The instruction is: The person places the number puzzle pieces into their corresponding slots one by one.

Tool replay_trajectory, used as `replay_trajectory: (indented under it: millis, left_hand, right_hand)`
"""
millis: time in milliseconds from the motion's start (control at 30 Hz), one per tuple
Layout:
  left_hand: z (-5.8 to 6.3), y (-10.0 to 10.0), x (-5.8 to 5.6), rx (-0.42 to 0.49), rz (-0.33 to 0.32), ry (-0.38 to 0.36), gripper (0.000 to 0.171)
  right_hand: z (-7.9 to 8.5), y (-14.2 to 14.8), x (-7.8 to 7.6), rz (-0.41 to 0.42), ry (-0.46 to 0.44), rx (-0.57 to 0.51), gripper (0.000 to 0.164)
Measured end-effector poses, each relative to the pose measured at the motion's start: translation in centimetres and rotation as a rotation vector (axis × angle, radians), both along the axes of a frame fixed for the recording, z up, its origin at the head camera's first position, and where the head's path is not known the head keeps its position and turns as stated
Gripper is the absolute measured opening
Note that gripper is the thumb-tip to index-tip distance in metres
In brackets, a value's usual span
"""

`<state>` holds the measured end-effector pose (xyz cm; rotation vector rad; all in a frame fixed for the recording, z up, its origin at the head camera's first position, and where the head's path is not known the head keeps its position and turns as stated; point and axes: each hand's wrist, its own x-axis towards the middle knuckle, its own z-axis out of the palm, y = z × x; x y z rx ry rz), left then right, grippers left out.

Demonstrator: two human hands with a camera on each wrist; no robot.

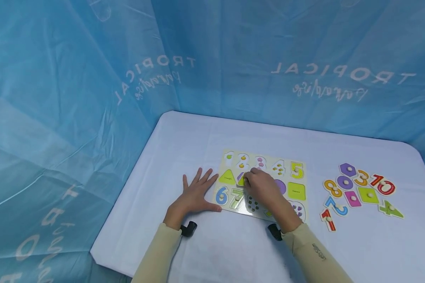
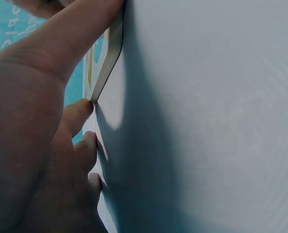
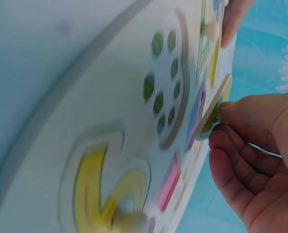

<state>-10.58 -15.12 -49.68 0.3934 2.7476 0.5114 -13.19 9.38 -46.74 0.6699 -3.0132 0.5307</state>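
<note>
A number-and-shape puzzle board [image 1: 241, 212] lies on the white table. My right hand [image 1: 263, 189] pinches a yellow-green puzzle piece [image 1: 241, 181] between thumb and fingers. In the right wrist view the piece [image 3: 216, 110] is tilted above the board, near the purple hexagon recess; the fingers partly hide its outline. My left hand [image 1: 194, 196] lies with fingers spread at the board's left side, the thumb at its lower left corner. In the left wrist view straight fingers [image 2: 81, 114] touch the board's edge [image 2: 107, 73]. A green triangle recess [image 1: 227, 177] is left of the held piece.
The 5 [image 1: 296, 170], 6 [image 1: 221, 195] and 7 [image 1: 237, 198] sit in the board. Loose knobbed pieces lie to its right, among them a purple hexagon [image 1: 348, 170], green square [image 1: 368, 195], red 10 [image 1: 382, 184] and red 1 [image 1: 327, 220]. Blue curtains [image 1: 233, 59] hang behind.
</note>
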Motion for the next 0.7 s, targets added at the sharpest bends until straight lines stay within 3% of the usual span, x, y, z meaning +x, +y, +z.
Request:
replay_trajectory:
  millis: [367, 700]
  left_hand:
    - [0.2, -0.2, 0.1, -0.001, -0.007, 0.016, 0.112]
    - [0.1, -0.2, 0.0, -0.005, -0.021, 0.009, 0.112]
  right_hand:
    - [-0.6, -2.8, -0.7, 0.040, 0.010, -0.022, 0.006]
    - [-0.6, -4.6, -0.9, -0.010, -0.021, 0.005, 0.008]
